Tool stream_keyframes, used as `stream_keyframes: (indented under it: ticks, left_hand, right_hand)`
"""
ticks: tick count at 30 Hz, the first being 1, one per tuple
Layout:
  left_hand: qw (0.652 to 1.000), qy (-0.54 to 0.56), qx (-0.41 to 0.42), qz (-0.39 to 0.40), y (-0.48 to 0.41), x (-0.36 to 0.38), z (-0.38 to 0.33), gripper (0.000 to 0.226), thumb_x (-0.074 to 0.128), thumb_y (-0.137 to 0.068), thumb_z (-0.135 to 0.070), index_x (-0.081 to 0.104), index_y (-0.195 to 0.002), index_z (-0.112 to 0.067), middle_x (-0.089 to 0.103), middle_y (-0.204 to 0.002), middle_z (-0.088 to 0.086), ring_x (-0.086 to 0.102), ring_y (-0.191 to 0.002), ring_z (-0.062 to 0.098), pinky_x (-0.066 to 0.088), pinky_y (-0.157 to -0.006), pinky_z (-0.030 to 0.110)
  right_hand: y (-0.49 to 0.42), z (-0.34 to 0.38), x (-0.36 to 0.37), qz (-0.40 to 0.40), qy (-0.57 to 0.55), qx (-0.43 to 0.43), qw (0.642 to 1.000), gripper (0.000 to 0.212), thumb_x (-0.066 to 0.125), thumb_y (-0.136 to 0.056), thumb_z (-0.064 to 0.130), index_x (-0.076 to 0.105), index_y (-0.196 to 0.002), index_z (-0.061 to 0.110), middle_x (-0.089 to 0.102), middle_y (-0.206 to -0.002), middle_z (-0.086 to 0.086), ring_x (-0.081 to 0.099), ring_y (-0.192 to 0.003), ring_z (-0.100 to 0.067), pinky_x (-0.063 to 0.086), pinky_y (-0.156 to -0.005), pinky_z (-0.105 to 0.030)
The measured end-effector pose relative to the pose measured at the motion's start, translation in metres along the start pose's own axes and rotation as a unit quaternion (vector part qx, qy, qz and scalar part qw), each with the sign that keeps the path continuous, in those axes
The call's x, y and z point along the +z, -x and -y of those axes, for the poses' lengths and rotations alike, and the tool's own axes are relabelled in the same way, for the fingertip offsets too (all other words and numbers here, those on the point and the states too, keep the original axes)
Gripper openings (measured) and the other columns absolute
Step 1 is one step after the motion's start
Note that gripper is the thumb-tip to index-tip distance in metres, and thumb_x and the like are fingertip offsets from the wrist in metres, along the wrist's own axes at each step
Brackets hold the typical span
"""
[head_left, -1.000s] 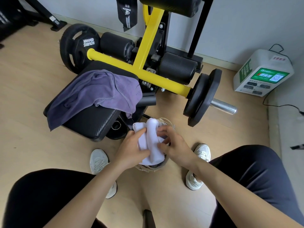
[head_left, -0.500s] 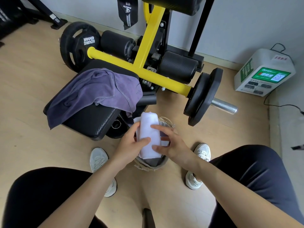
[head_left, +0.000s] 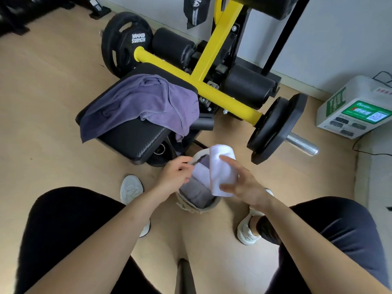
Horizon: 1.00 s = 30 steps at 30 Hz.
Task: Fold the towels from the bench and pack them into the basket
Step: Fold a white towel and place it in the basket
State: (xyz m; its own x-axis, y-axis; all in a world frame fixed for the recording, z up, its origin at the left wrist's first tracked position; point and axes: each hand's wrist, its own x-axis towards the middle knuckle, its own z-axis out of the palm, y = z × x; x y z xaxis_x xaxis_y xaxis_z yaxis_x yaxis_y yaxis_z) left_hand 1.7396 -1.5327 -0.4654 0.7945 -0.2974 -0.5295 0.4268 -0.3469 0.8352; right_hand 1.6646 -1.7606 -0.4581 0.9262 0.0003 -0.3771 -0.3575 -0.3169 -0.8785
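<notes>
We see right hand (head_left: 241, 184) gripping folded white towel (head_left: 220, 166) above basket (head_left: 187, 205); left hand (head_left: 174, 175) just beside it, fingers curled at rim, hold unclear.

Folded white towel (head_left: 222, 166) over basket (head_left: 187, 205)

Head-worn view, forward and steeply downward.

A plain rolled white terry towel (head_left: 218, 172); at ten o'clock, a crumpled purple cloth towel (head_left: 144, 102) over a black weave-patterned padded bench (head_left: 135, 139); yellow steel bar (head_left: 224, 100).
</notes>
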Motion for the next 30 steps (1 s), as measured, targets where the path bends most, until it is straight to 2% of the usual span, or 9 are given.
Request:
stream_keyframes:
  ticks: [4,7,9,11,15,20,23,27,30]
  left_hand:
    - [0.996,-0.055,-0.069,-0.014,-0.010,-0.009,0.040,0.028,0.059,-0.095,-0.006,0.067,-0.120,-0.015,0.069,-0.109,0.016,0.066,-0.089,0.026,0.058,-0.092,0.047]
    - [0.991,-0.105,-0.078,-0.018,-0.021,-0.011,0.061,0.023,0.062,-0.091,-0.008,0.070,-0.111,-0.015,0.070,-0.101,0.009,0.064,-0.083,0.021,0.057,-0.074,0.032]
    - [0.988,-0.131,-0.074,-0.031,-0.032,-0.011,0.076,0.022,0.065,-0.091,-0.010,0.072,-0.112,-0.013,0.072,-0.104,0.007,0.062,-0.081,0.016,0.046,-0.062,0.018]
    - [0.985,-0.145,-0.087,-0.042,-0.043,-0.008,0.094,0.022,0.066,-0.091,-0.012,0.073,-0.112,-0.012,0.072,-0.109,0.006,0.063,-0.088,0.018,0.041,-0.063,0.019]
    - [0.983,-0.096,-0.146,-0.047,-0.061,0.008,0.136,0.028,0.069,-0.088,-0.019,0.067,-0.114,-0.010,0.069,-0.111,0.012,0.067,-0.102,0.030,0.047,-0.072,0.030]
    - [0.980,0.042,-0.194,-0.016,-0.067,0.032,0.155,0.045,0.071,-0.088,-0.015,0.052,-0.126,-0.030,0.064,-0.108,0.000,0.063,-0.094,0.017,0.051,-0.065,0.024]
    - [0.978,0.070,-0.196,-0.030,-0.071,0.038,0.163,0.037,0.063,-0.083,0.000,0.058,-0.106,-0.027,0.063,-0.090,0.001,0.061,-0.081,0.018,0.054,-0.067,0.032]
    - [0.973,0.093,-0.201,-0.067,-0.072,0.041,0.165,0.045,0.065,-0.080,0.004,0.059,-0.111,-0.028,0.067,-0.099,-0.001,0.066,-0.085,0.014,0.059,-0.062,0.025]
    - [0.970,0.105,-0.205,-0.081,-0.072,0.041,0.162,0.049,0.065,-0.078,0.003,0.059,-0.118,-0.024,0.067,-0.099,-0.001,0.067,-0.082,0.013,0.057,-0.059,0.023]
  right_hand:
    - [-0.002,-0.033,0.004,0.047,0.109,0.072,0.990,0.086,0.078,-0.076,0.008,0.041,-0.141,0.051,0.040,-0.143,0.006,0.042,-0.130,-0.021,0.043,-0.100,-0.032]
    - [-0.016,-0.051,0.011,0.104,0.180,0.096,0.973,0.087,0.076,-0.079,0.009,0.035,-0.147,0.045,0.039,-0.145,-0.001,0.044,-0.127,-0.024,0.045,-0.097,-0.031]
    - [-0.033,-0.062,0.016,0.136,0.229,0.092,0.959,0.089,0.074,-0.081,0.010,0.029,-0.151,0.041,0.039,-0.147,-0.006,0.045,-0.126,-0.026,0.042,-0.093,-0.028]
    - [-0.053,-0.074,0.025,0.170,0.263,0.090,0.945,0.092,0.074,-0.082,0.012,0.023,-0.153,0.040,0.037,-0.147,-0.009,0.043,-0.129,-0.029,0.039,-0.093,-0.027]
    - [-0.087,-0.097,0.043,0.215,0.266,0.106,0.934,0.102,0.073,-0.076,0.018,0.014,-0.153,0.050,0.036,-0.145,-0.005,0.035,-0.136,-0.028,0.041,-0.106,-0.040]
    - [-0.124,-0.121,0.065,0.259,0.300,0.060,0.916,0.107,0.076,-0.082,0.018,0.003,-0.157,0.041,0.043,-0.141,0.000,0.044,-0.124,-0.019,0.038,-0.100,-0.030]
    - [-0.142,-0.135,0.069,0.290,0.313,0.031,0.904,0.108,0.078,-0.081,0.024,0.002,-0.157,0.039,0.036,-0.147,0.005,0.038,-0.129,-0.015,0.033,-0.107,-0.029]
    - [-0.153,-0.152,0.077,0.299,0.428,-0.027,0.852,0.109,0.074,-0.081,0.043,-0.005,-0.155,0.041,0.042,-0.134,-0.005,0.047,-0.116,-0.023,0.044,-0.101,-0.038]
    - [-0.154,-0.160,0.082,0.208,0.579,-0.128,0.778,0.110,0.071,-0.069,0.066,0.007,-0.155,0.043,0.034,-0.149,-0.012,0.045,-0.121,-0.036,0.046,-0.094,-0.049]
